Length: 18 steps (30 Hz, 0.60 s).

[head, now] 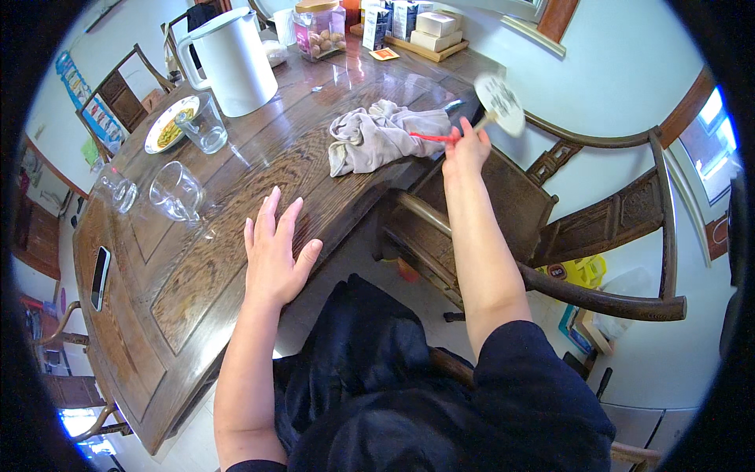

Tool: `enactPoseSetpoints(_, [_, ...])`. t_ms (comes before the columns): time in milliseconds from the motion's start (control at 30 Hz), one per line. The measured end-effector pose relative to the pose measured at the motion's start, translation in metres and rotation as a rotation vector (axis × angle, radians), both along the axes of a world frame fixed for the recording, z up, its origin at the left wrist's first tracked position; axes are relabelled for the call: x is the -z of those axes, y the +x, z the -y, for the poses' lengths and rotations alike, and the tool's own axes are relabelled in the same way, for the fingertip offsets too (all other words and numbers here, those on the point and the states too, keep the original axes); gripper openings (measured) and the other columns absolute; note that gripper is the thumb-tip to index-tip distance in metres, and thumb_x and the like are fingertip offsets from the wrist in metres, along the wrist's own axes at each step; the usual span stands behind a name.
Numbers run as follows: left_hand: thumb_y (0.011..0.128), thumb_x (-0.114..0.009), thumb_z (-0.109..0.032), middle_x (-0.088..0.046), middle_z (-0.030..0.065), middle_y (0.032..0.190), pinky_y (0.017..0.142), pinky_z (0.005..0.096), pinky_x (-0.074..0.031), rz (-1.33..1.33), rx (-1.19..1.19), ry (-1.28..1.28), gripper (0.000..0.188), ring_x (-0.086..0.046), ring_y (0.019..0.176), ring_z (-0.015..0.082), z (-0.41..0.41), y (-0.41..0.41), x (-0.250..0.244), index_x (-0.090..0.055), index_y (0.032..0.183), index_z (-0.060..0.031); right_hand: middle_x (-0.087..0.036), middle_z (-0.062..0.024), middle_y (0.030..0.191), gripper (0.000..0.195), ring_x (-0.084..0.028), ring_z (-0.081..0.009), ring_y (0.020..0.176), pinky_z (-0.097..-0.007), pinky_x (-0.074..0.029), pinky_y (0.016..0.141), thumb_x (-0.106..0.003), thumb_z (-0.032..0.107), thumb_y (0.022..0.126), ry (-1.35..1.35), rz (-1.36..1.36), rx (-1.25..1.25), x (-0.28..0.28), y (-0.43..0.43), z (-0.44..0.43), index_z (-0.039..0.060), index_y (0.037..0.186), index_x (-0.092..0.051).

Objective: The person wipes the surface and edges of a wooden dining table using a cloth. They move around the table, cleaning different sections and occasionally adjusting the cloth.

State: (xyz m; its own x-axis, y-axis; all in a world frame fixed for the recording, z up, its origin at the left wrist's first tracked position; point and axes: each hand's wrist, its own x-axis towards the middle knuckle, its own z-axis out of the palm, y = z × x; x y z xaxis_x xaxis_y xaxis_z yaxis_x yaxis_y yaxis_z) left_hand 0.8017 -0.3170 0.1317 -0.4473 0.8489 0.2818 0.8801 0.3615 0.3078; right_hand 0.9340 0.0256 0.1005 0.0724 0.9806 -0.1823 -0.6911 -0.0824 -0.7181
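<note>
My right hand (469,150) grips the handle of a small round hand fan (500,105) with dark writing on its pale face. A red tassel or cord (429,138) trails left from that hand over a crumpled greyish-beige cloth (377,141). The fan is held out past the table's corner, above the wooden armchair. My left hand (277,251) has its fingers spread over the near edge of the dark wooden table (236,203); whether the palm presses on the wood is hard to tell. It holds nothing.
Left of my left hand stand a glass mug (176,192), a glass tumbler (207,131) and a plate of food (154,138). Behind are a white pitcher (243,68) and a jar of walnuts (318,35). A phone (100,280) lies far left; an armchair (601,206) is at right.
</note>
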Motion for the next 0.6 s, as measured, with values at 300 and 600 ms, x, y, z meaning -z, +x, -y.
enactPoseSetpoints(300, [0.089, -0.052, -0.056, -0.028, 0.0178, 0.155, 0.116, 0.0557, -0.016, 0.026, 0.017, 0.028, 0.068, -0.027, 0.142, 0.0359, -0.002, -0.003, 0.003, -0.045, 0.141, -0.0119, -0.065, -0.0188, 0.106, 0.033, -0.067, -0.0261, 0.086, -0.0376, -0.054, 0.062, -0.055, -0.004, 0.082, -0.598, 0.514, 0.433, 0.11, 0.07, -0.069, -0.0063, 0.115, -0.059])
enactPoseSetpoints(600, [0.089, -0.052, -0.055, -0.028, 0.0175, 0.155, 0.116, 0.0562, -0.016, 0.031, 0.009, 0.028, 0.069, -0.029, 0.141, 0.0362, 0.0, -0.003, 0.001, -0.045, 0.142, -0.0113, -0.066, -0.0206, 0.108, 0.031, -0.062, -0.0388, 0.099, -0.0457, -0.047, 0.084, -0.048, 0.025, 0.086, -1.039, 0.671, 0.77, 0.209, 0.072, -0.123, 0.0029, 0.101, -0.062])
